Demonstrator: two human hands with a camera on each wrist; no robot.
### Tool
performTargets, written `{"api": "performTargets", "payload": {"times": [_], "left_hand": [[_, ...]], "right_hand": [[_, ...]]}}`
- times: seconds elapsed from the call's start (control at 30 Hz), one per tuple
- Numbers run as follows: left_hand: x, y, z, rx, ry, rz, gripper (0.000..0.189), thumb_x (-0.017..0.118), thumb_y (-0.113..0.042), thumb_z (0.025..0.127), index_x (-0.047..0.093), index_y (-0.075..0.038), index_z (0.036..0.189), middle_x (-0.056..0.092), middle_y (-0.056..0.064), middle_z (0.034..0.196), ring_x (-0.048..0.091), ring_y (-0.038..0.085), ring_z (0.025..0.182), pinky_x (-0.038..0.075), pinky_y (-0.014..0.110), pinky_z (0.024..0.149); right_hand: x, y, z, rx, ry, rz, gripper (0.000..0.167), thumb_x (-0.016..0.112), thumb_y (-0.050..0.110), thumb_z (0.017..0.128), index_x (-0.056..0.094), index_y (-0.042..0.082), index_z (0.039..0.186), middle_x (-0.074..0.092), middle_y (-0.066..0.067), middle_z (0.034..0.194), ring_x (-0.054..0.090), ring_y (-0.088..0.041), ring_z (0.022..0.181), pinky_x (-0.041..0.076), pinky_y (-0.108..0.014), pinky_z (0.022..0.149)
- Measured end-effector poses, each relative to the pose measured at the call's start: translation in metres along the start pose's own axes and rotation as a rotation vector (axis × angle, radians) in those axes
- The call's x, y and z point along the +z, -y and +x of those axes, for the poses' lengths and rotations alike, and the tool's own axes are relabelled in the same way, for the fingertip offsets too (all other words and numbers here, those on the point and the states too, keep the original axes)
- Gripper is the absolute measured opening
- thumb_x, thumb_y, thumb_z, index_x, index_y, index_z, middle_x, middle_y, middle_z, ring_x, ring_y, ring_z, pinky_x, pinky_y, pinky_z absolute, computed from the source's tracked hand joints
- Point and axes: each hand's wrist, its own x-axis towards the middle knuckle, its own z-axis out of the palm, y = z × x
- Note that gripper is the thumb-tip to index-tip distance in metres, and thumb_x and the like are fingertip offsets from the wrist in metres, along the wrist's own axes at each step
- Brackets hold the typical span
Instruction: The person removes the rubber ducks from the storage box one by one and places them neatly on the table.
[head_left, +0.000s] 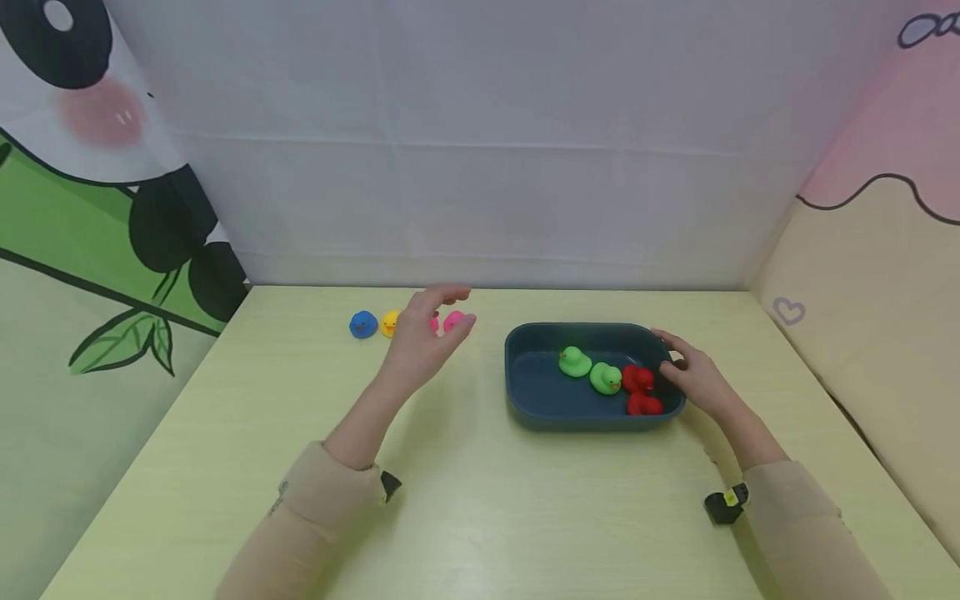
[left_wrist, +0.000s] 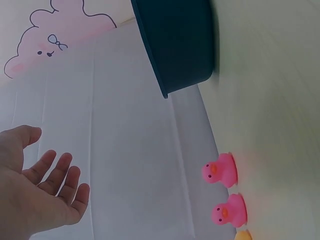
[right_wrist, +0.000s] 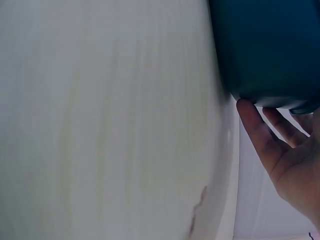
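My left hand (head_left: pixel 420 340) is raised over the table with nothing in it, thumb apart and fingers loosely bent. Behind it stand two pink rubber ducks (left_wrist: pixel 221 171), partly covered by the hand in the head view. A yellow rubber duck (head_left: pixel 389 322) and a blue rubber duck (head_left: pixel 363 324) continue that row to the left. My right hand (head_left: pixel 699 377) grips the right end of a dark blue plastic bin (head_left: pixel 551 403), its thumb over the rim and its fingers along the outer wall. Inside lie two green rubber ducks (head_left: pixel 575 362) and two red rubber ducks (head_left: pixel 638 378), the red ones near my right hand.
The pale wooden table (head_left: pixel 480 517) ends at a white cloth backdrop (head_left: pixel 480 208). Printed cartoon panels stand along the left and right sides. A small black device (head_left: pixel 724 507) sits at my right cuff.
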Motion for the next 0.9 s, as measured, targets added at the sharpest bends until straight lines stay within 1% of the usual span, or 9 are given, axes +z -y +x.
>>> {"api": "performTargets", "payload": {"times": [0.13, 0.23, 0.47, 0.6, 0.7, 0.77, 0.9], "left_hand": [[0.009, 0.001, 0.003, -0.011, 0.009, -0.009, 0.038, 0.064, -0.024, 0.09, 0.057, -0.012, 0.125, 0.058, 0.003, 0.123, 0.05, 0.021, 0.113, 0.043, 0.04, 0.097], [0.016, 0.002, 0.005, -0.011, 0.028, -0.023, 0.038, 0.065, -0.025, 0.09, 0.057, -0.012, 0.125, 0.058, 0.003, 0.122, 0.05, 0.021, 0.113, 0.044, 0.04, 0.096], [0.031, 0.007, 0.011, 0.016, 0.061, -0.03, 0.039, 0.066, -0.025, 0.088, 0.057, -0.013, 0.125, 0.06, 0.002, 0.12, 0.05, 0.019, 0.111, 0.045, 0.042, 0.095], [0.041, 0.013, 0.014, 0.037, 0.107, -0.028, 0.041, 0.067, -0.025, 0.088, 0.056, -0.014, 0.126, 0.06, 0.001, 0.121, 0.05, 0.019, 0.111, 0.046, 0.041, 0.093], [0.047, 0.015, 0.016, 0.061, 0.144, -0.035, 0.044, 0.068, -0.025, 0.087, 0.055, -0.013, 0.127, 0.059, 0.002, 0.122, 0.05, 0.021, 0.111, 0.045, 0.042, 0.092], [0.051, 0.016, 0.017, 0.074, 0.164, -0.045, 0.045, 0.068, -0.024, 0.087, 0.055, -0.013, 0.128, 0.059, 0.003, 0.122, 0.05, 0.022, 0.111, 0.045, 0.042, 0.091], [0.059, 0.017, 0.019, 0.085, 0.214, -0.038, 0.047, 0.069, -0.026, 0.086, 0.054, -0.014, 0.13, 0.058, 0.001, 0.124, 0.05, 0.019, 0.112, 0.046, 0.038, 0.091]], "right_hand": [[0.0, 0.0, 0.0, -0.002, 0.0, 0.002, 0.055, 0.044, 0.01, 0.093, 0.03, 0.009, 0.146, 0.042, -0.027, 0.134, 0.059, -0.036, 0.098, 0.047, -0.022, 0.071], [-0.001, -0.001, 0.001, 0.001, 0.001, 0.001, 0.055, 0.044, 0.01, 0.094, 0.03, 0.01, 0.147, 0.042, -0.026, 0.134, 0.059, -0.036, 0.099, 0.047, -0.022, 0.071], [-0.001, 0.0, 0.0, 0.003, 0.005, -0.006, 0.054, 0.044, 0.011, 0.095, 0.029, 0.009, 0.147, 0.041, -0.026, 0.135, 0.058, -0.041, 0.104, 0.049, -0.026, 0.076], [-0.002, -0.001, 0.001, 0.008, 0.005, -0.007, 0.054, 0.044, 0.011, 0.095, 0.029, 0.01, 0.147, 0.041, -0.026, 0.136, 0.057, -0.042, 0.106, 0.049, -0.026, 0.076], [-0.002, -0.001, 0.001, 0.006, 0.008, -0.012, 0.055, 0.043, 0.011, 0.095, 0.029, 0.009, 0.147, 0.04, -0.026, 0.136, 0.057, -0.043, 0.106, 0.048, -0.026, 0.076], [-0.002, -0.001, 0.0, 0.005, 0.01, -0.014, 0.055, 0.043, 0.011, 0.095, 0.029, 0.009, 0.147, 0.04, -0.026, 0.136, 0.057, -0.044, 0.107, 0.049, -0.029, 0.078], [-0.002, 0.0, 0.0, 0.008, 0.014, -0.011, 0.055, 0.043, 0.012, 0.095, 0.028, 0.01, 0.148, 0.038, -0.027, 0.138, 0.056, -0.045, 0.108, 0.049, -0.035, 0.081]]}}
